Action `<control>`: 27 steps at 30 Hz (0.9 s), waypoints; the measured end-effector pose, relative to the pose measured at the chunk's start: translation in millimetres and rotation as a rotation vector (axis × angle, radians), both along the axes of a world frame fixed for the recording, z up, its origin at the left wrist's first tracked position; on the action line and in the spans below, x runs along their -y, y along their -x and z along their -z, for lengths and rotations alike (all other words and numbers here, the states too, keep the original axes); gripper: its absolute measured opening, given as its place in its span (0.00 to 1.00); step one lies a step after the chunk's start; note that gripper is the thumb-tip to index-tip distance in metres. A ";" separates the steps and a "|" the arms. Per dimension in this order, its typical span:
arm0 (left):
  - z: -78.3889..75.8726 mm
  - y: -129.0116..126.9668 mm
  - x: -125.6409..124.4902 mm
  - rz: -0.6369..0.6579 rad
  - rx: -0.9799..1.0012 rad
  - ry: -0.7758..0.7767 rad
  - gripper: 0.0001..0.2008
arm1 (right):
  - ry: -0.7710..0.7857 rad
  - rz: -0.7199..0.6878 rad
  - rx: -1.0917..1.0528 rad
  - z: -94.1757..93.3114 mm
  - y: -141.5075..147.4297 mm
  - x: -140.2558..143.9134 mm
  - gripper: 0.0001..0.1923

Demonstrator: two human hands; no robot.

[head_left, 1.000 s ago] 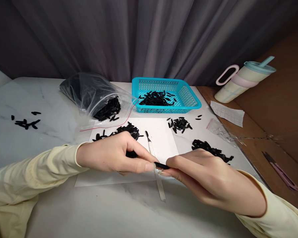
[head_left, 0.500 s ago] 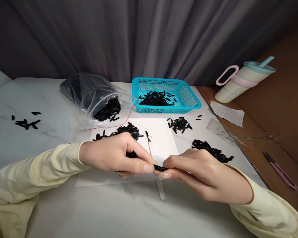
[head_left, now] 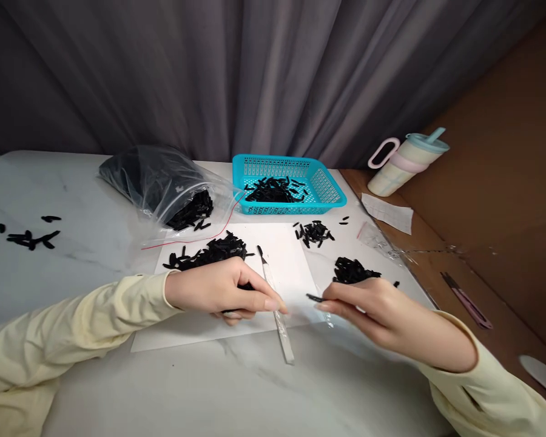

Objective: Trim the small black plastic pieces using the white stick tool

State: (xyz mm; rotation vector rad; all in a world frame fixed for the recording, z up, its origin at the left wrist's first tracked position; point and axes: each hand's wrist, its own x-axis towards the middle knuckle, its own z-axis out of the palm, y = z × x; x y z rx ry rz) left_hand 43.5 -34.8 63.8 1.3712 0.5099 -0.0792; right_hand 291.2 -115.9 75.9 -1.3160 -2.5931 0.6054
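Observation:
Between thumb and forefinger my right hand [head_left: 368, 309] pinches a small black strip [head_left: 315, 298], its tip pointing left. My left hand [head_left: 232, 291] is closed over the white paper [head_left: 291, 267], thumb and forefinger together. Dark bits show inside its curled fingers, seemingly more black strips, mostly hidden. Beneath its fingertips lies a slim tool with a white wrapped handle [head_left: 282, 337] and a dark tip. Just behind the left hand is a pile of black strips [head_left: 222, 247]. Another black heap [head_left: 352, 270] sits behind the right hand.
A clear zip bag [head_left: 155, 182] spills black strips at back left. Beside it stands a blue basket [head_left: 330, 203] with more strips. Small groups lie at far left [head_left: 30, 240] and right of centre [head_left: 315, 232]. A tumbler [head_left: 398, 164] and pink-handled cutter [head_left: 468, 301] are at right.
My hands have come apart. The black strip that was between both hands' fingertips is now in my right hand alone, moved rightward. The camera view has turned slightly right.

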 end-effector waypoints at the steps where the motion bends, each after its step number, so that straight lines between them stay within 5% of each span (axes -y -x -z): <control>1: 1.0 -1.0 0.4 -0.010 -0.019 0.009 0.16 | -0.019 0.088 0.066 3.5 -13.2 6.3 0.20; 4: 4.5 -3.2 1.0 -0.037 -0.042 0.028 0.18 | -0.101 0.451 0.213 15.8 -53.7 26.0 0.23; 7: 8.7 -5.2 1.7 -0.054 -0.033 0.049 0.18 | -0.112 0.642 0.240 29.0 -81.0 41.1 0.25; 17: 16.5 -8.8 4.6 -0.096 -0.050 0.071 0.18 | -0.214 0.832 0.199 74.7 -100.9 45.8 0.25; 27: 28.1 -10.3 2.6 -0.150 -0.026 0.134 0.18 | -0.209 0.991 0.288 75.2 -116.6 55.2 0.17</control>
